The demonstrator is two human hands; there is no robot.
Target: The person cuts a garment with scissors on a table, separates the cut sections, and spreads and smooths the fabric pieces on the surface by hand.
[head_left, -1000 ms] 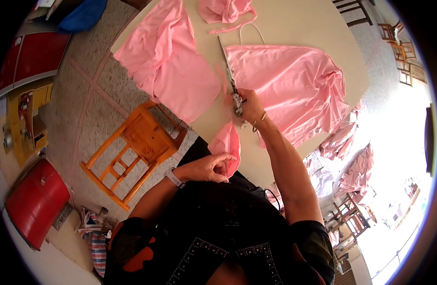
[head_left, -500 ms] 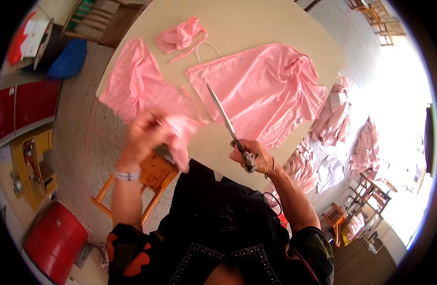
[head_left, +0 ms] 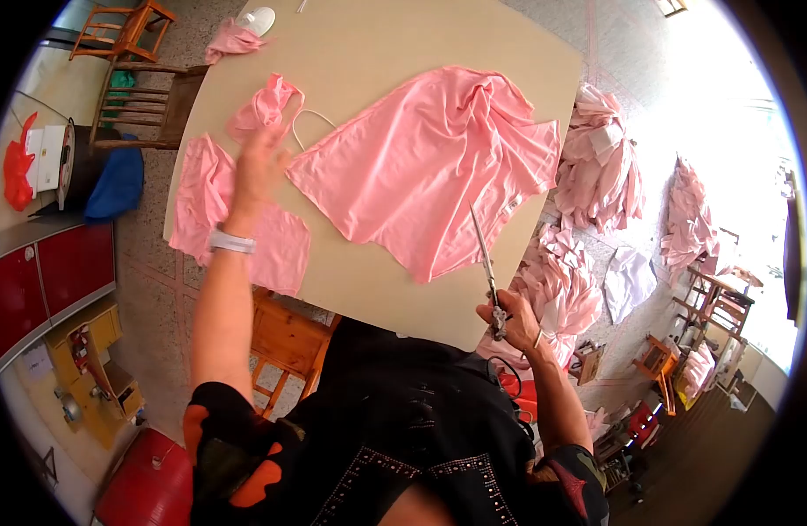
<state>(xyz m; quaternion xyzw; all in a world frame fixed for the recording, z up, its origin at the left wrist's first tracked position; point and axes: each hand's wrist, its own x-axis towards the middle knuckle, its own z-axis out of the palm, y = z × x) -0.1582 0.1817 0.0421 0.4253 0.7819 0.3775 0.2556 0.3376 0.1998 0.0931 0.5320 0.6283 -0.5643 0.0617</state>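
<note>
My right hand [head_left: 515, 323] grips a pair of scissors [head_left: 486, 254] at the table's near right edge, blades pointing forward over the hem of a large pink garment [head_left: 421, 167]. This garment lies spread and wrinkled across the table, gathered at its far right. My left hand [head_left: 259, 171] is stretched out, open, above the left side of the table. Just beyond its fingers lies a crumpled pink fabric piece [head_left: 267, 103] beside a thin pale cord [head_left: 311, 114]. Under and beside my left wrist is another pink fabric piece [head_left: 280, 254], partly hidden by my forearm.
A cream table [head_left: 368, 276] carries the fabric. At its far left are another pink scrap [head_left: 232, 39] and a white round object [head_left: 261, 20]. Heaps of pink garments [head_left: 557, 285] stand off the right edge. A wooden stool [head_left: 289, 337] is close at the near left.
My left hand has let go of a small pink piece and moved forward over the table. My right hand, still holding the scissors, appears farther right as the view shifted.
</note>
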